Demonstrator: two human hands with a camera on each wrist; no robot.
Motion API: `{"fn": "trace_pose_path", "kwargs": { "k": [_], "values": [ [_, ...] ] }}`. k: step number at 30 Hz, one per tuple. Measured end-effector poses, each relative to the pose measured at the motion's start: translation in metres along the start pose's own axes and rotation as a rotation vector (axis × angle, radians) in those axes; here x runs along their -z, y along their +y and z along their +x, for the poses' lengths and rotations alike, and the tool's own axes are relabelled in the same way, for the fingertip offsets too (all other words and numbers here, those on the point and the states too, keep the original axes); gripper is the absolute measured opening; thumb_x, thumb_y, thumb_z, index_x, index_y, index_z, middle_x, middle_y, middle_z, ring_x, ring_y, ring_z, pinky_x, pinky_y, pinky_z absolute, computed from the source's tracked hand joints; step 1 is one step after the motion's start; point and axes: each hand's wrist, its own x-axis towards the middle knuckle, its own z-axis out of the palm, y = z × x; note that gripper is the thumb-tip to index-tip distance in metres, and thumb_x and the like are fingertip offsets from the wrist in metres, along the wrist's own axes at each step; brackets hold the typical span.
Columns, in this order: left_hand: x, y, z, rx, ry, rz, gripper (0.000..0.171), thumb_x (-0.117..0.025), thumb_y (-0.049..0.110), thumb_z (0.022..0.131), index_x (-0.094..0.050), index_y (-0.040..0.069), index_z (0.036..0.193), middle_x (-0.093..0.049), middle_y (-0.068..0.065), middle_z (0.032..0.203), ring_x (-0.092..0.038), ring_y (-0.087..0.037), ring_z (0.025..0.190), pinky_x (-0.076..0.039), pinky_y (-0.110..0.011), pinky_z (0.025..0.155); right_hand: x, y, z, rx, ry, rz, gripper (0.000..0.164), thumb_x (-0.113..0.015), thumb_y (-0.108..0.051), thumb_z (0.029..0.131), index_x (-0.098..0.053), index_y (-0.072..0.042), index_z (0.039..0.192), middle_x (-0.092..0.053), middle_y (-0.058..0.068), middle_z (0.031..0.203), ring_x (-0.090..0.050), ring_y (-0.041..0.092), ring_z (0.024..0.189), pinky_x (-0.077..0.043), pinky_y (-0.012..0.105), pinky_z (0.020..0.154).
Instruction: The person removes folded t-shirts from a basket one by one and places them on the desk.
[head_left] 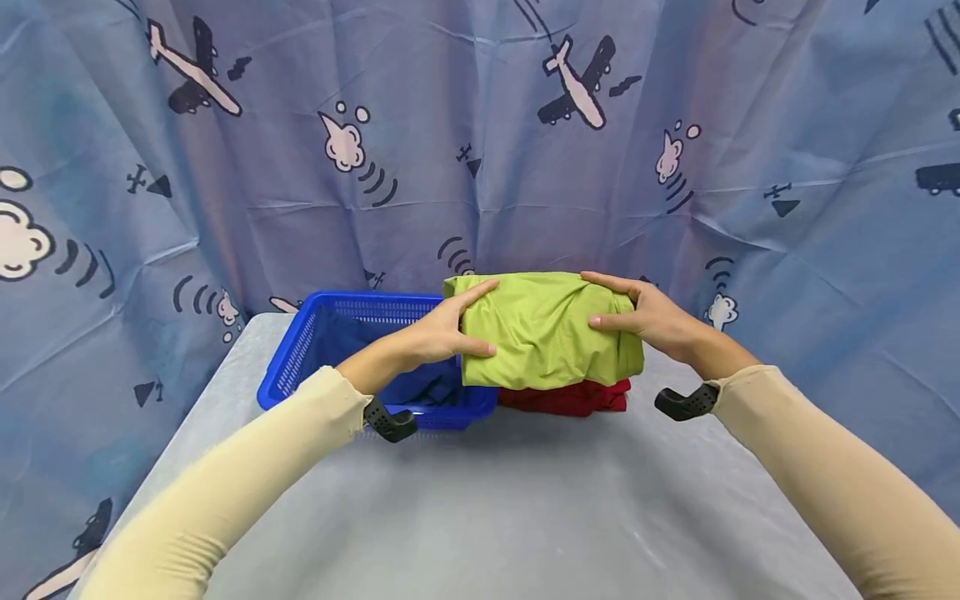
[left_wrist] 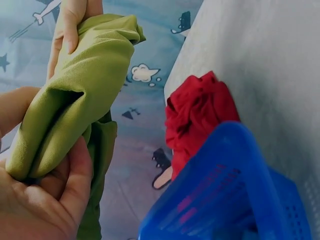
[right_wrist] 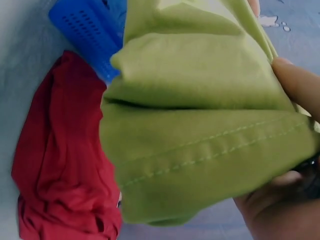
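Observation:
Between my two hands hangs a folded lime-green garment (head_left: 543,333), raised above the table; stitched hem lines show on its edge in the right wrist view. My left hand (head_left: 442,333) grips its left end, thumb on the near face and fingers round the far side. At the other end my right hand (head_left: 656,321) holds it the same way, thumb on the front. A blue plastic basket (head_left: 300,383) stands to the left, with dark blue cloth (head_left: 330,342) inside. Partly hidden under the green bundle, a crumpled red cloth (head_left: 570,400) lies beside the basket.
A grey-white covered table (head_left: 480,517) carries the basket and the red cloth. Behind it hangs a blue curtain (head_left: 420,125) printed with airplanes and clouds. Black wrist devices (head_left: 390,421) hang below both sleeve cuffs.

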Motion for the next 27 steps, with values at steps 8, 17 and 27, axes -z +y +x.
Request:
{"fn": "trace_pose_path", "kwargs": {
  "k": [8, 17, 27],
  "values": [
    [-0.023, 0.0, 0.017, -0.037, -0.019, 0.016, 0.1, -0.077, 0.002, 0.084, -0.019, 0.022, 0.163, -0.044, -0.013, 0.151, -0.055, -0.02, 0.119, -0.041, -0.035, 0.112, 0.017, 0.017, -0.014, -0.039, -0.001, -0.035, 0.077, -0.072, -0.023, 0.095, -0.031, -0.023, 0.161, -0.049, -0.001, 0.143, -0.062, -0.002, 0.107, -0.054, 0.02, 0.088],
    [-0.046, -0.001, 0.031, -0.038, -0.043, 0.034, 0.1, -0.077, 0.003, 0.083, -0.02, 0.023, 0.163, -0.042, -0.01, 0.156, -0.05, -0.02, 0.128, -0.039, -0.036, 0.115, 0.034, 0.033, -0.026, -0.056, -0.021, -0.112, 0.078, -0.071, -0.023, 0.095, -0.029, -0.02, 0.161, -0.034, 0.013, 0.161, -0.054, -0.009, 0.113, -0.049, 0.014, 0.091],
    [-0.079, -0.013, 0.047, -0.031, -0.068, 0.145, 0.102, -0.078, 0.002, 0.082, -0.02, 0.019, 0.163, -0.041, -0.014, 0.156, -0.051, -0.02, 0.122, -0.043, -0.035, 0.109, 0.041, 0.053, -0.041, -0.109, -0.033, -0.149, 0.082, -0.072, -0.027, 0.095, -0.025, -0.018, 0.162, -0.031, 0.016, 0.164, -0.053, -0.015, 0.11, -0.049, 0.015, 0.09]
  ]
}}
